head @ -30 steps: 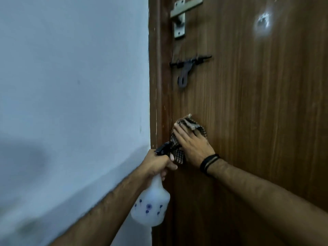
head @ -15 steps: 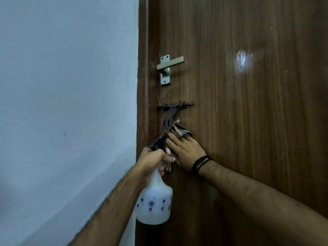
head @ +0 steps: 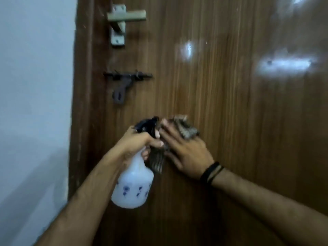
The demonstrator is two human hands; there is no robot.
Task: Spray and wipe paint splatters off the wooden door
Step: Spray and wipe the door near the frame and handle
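Observation:
A brown wooden door (head: 230,121) fills most of the view. My left hand (head: 140,141) grips the neck of a white spray bottle (head: 133,187) with blue flower prints and a dark trigger head (head: 147,126). My right hand (head: 184,150), with black bands on the wrist, presses a checked cloth (head: 186,128) flat against the door with straight fingers, just right of the bottle. Part of the cloth hangs below the left hand. The frame is blurred.
A metal lever handle (head: 124,16) sits at the upper left of the door. Below it is a dark sliding latch (head: 126,77) with a hanging hasp. The door frame (head: 79,103) meets a white wall (head: 35,86) on the left. Light glares on the door's right side.
My right hand has slid the cloth to the right, away from the latch and door edge. The left hand and bottle followed to the right. The view has moved closer to the door.

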